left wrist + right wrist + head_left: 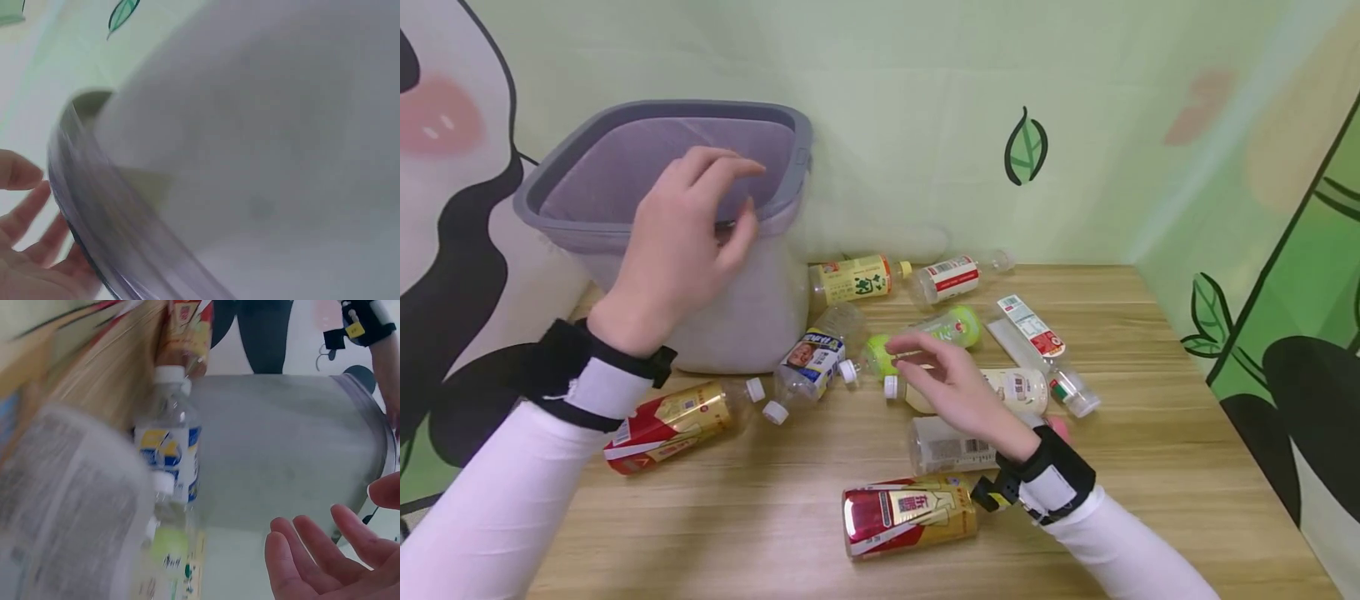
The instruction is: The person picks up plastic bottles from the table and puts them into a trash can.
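My left hand is over the front rim of a grey trash bin, its fingers loosely bent, thumb apart, holding nothing. In the left wrist view its fingers are beside the bin's rim; whether they touch it I cannot tell. My right hand, fingers extended and holding nothing, hovers over a cream-coloured bottle with a white cap. Close by lie a green-labelled bottle and a clear bottle with a grey label. Nearer me is a red-and-gold bottle, its neck end hidden by the right wrist strap.
Against the bin lies a blue-labelled bottle, with another red-and-gold bottle to its left. Farther back are a yellow-labelled bottle and a red-and-white-labelled bottle. A flattened clear bottle lies right. A printed cloth hangs behind the table.
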`<state>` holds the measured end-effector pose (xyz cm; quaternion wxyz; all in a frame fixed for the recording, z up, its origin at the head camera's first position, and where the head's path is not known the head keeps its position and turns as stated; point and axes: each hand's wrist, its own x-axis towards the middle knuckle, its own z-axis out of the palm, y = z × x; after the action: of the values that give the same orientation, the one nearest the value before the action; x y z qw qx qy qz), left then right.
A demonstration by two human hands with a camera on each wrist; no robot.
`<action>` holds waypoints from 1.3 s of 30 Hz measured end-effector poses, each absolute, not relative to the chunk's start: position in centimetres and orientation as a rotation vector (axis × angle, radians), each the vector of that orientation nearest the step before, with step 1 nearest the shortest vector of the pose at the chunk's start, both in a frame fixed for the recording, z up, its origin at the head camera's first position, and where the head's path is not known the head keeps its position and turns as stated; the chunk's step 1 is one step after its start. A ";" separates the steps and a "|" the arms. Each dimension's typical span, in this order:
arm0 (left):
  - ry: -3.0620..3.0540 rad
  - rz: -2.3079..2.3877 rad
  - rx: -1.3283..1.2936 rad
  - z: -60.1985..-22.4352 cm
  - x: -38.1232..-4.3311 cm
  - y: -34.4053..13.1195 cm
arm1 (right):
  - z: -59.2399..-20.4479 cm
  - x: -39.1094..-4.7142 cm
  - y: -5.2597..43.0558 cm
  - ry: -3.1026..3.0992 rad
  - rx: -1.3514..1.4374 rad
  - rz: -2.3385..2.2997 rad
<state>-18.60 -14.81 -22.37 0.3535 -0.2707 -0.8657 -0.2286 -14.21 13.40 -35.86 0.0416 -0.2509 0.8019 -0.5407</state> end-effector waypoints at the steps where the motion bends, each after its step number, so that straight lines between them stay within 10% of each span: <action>1: -2.190 -0.578 -0.742 -22.7 -18.3 -14.5 | -35.9 -14.2 13.6 2.471 -0.773 -1.639; 24: -2.483 -0.468 -1.260 -37.8 -12.1 -9.5 | -38.6 -10.8 17.8 2.714 -1.339 -0.909; 39: -2.669 -0.544 -1.260 -41.3 -10.4 -10.0 | -40.6 -7.8 18.8 2.624 -1.664 -0.702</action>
<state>-10.37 -9.96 -41.33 0.0700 -0.4189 -0.8871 -0.1810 -7.76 18.79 -40.58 -0.0220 -0.5222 0.8236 -0.2204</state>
